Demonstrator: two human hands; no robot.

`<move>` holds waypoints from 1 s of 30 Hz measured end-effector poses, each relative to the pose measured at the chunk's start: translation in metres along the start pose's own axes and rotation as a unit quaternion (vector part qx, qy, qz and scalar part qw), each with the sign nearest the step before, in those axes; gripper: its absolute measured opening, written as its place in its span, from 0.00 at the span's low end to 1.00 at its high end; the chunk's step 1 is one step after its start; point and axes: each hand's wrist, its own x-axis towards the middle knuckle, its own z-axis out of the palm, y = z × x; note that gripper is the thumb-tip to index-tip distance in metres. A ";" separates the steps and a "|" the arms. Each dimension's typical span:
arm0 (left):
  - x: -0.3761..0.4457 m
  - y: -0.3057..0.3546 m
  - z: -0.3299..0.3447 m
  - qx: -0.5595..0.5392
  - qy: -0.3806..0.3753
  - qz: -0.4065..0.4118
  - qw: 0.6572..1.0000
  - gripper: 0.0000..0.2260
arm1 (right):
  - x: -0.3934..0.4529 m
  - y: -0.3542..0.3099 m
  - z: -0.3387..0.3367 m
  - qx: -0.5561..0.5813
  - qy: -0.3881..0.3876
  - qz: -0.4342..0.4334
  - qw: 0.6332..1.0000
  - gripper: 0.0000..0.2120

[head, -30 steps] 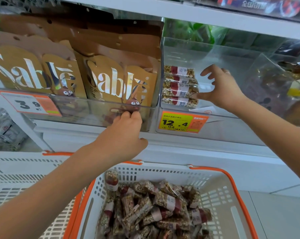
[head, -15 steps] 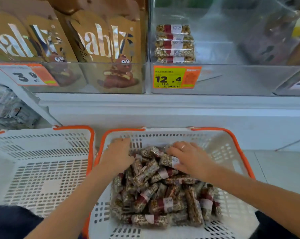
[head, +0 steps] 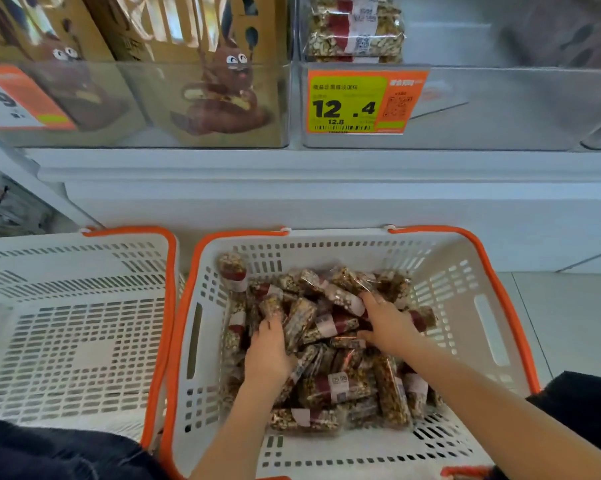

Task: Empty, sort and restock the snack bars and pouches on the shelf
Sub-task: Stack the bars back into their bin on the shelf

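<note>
Both hands dig into the pile of snack bars in the basket.

The left hand (head: 268, 351) curls round a bar in the heap of snack bars (head: 326, 348); the right hand (head: 387, 327) lies over the bars, whether grasping one I cannot tell. The orange-rimmed basket (head: 493, 306) holds most of them; only a small stack (head: 354, 32) stands in the clear shelf bin (head: 500, 109), so restocking seems barely begun. Beside it sit an empty basket (head: 77, 323), brown pouches (head: 195, 46) and a price tag (head: 361, 102).
</note>
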 end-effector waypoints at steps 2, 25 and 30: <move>0.005 0.000 -0.008 -0.146 -0.022 -0.032 0.989 0.27 | -0.001 -0.005 -0.001 -0.004 0.019 0.012 1.000 0.26; -0.118 0.055 -0.119 -0.689 -0.139 0.074 0.708 0.15 | -0.136 -0.071 -0.076 0.406 0.213 -0.177 0.871 0.23; -0.130 0.061 -0.131 -0.630 -0.189 0.100 0.746 0.17 | -0.150 -0.080 -0.098 0.310 0.347 -0.176 0.868 0.33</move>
